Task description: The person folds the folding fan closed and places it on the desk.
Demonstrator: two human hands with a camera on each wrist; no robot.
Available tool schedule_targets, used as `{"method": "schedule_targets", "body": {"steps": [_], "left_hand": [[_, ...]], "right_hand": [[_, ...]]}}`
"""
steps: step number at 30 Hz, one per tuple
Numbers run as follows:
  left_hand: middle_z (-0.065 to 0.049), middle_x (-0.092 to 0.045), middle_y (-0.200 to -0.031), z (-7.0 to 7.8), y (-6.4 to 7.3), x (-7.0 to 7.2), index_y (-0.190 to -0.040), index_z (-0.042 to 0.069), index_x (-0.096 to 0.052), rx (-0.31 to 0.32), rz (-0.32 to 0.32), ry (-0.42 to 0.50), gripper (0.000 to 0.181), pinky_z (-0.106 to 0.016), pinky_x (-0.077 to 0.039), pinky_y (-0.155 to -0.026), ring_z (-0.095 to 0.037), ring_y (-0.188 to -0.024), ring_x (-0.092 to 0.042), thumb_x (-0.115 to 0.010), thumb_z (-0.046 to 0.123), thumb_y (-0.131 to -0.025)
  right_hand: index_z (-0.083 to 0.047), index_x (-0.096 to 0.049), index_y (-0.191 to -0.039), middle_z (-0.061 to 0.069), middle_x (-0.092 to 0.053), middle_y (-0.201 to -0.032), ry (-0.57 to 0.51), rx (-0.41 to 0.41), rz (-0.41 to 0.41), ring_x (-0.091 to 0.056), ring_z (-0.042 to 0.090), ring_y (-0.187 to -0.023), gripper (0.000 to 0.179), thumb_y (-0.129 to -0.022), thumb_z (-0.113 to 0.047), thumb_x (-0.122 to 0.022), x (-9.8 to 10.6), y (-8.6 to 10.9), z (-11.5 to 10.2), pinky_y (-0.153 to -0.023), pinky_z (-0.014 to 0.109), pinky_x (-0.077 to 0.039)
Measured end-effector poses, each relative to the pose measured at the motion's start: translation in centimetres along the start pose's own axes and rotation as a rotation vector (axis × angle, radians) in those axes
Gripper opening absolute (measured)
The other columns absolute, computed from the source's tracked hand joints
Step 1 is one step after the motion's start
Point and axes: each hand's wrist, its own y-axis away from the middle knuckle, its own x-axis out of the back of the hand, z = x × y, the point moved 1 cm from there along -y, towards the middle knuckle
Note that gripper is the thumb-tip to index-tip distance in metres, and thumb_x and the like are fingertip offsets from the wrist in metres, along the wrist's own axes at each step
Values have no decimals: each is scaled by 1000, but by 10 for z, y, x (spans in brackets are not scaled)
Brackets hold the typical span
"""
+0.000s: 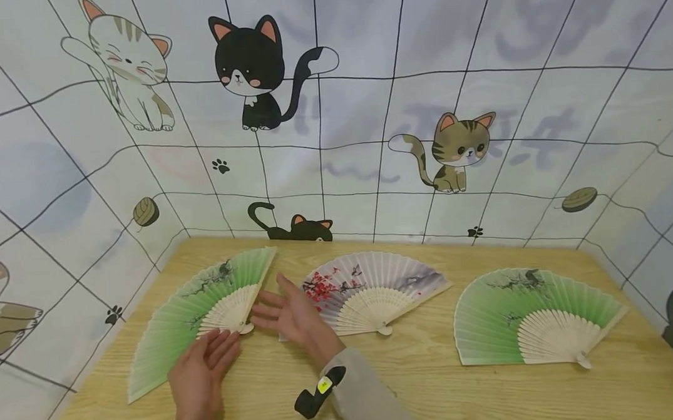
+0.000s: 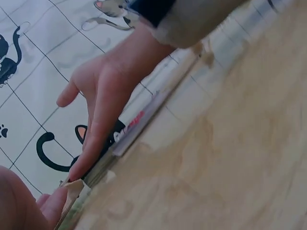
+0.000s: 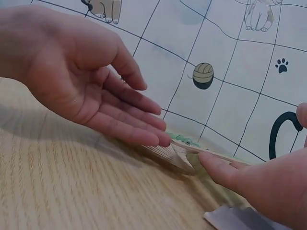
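Observation:
A spread green folding fan (image 1: 172, 330) with a dark branch print lies at the left of the table, its pale ribs towards the hands. By its lower edge is my left hand (image 1: 199, 372), palm up, fingers extended near the ribs. My right hand (image 1: 296, 315) is at the fan's right side, fingers pointing left at the outer rib and thumb raised. In the right wrist view, the left hand (image 3: 91, 81) and right hand (image 3: 268, 182) flank the fan's ribs (image 3: 168, 155). Whether the fingertips press on it I cannot tell. Neither hand grips anything.
A white-purple fan (image 1: 392, 276) with red blossoms lies spread in the middle, partly behind the right hand. Another green fan (image 1: 488, 325) is spread at the right. A cat-printed cloth (image 1: 355, 121) rises behind the wooden table (image 1: 423, 388).

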Motion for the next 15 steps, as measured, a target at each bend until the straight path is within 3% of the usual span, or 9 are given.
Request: {"method": "schedule_targets", "body": {"steps": [4, 8, 12, 15], "left_hand": [[-13, -65, -102, 4, 3, 1, -131, -6, -36, 136, -88, 135, 36, -39, -46, -99, -26, -105, -63, -27, 20, -106], [-17, -58, -113, 5, 5, 5, -143, 0, -22, 291, -158, 296, 45, -39, -39, -106, -29, -117, -54, -25, 26, -106], [-26, -32, -141, 4, 5, 5, -149, 1, -1, 381, -210, 436, 57, -39, -33, -111, -34, -136, -29, -23, 31, -106], [-21, -9, -152, 3, 4, 4, -150, 3, 5, 409, -229, 507, 60, -38, -30, -112, -32, -141, -15, -23, 33, -106]], "right_hand": [[-12, -3, -153, 33, -34, -142, -18, -4, -12, -40, 54, -122, 75, -100, -40, -49, -3, 0, -4, -98, 60, -41], [-14, -5, -153, 32, -33, -142, -40, -10, -13, -39, 53, -123, 80, -97, -42, -54, -7, 0, -7, -97, 61, -41], [-16, -9, -153, 31, -32, -143, -52, -12, -5, -38, 53, -124, 82, -94, -44, -59, -9, 1, -9, -97, 61, -42], [-15, -10, -153, 30, -33, -143, -48, -15, 2, -38, 52, -125, 83, -93, -45, -59, -11, 2, -10, -97, 60, -42]]}}
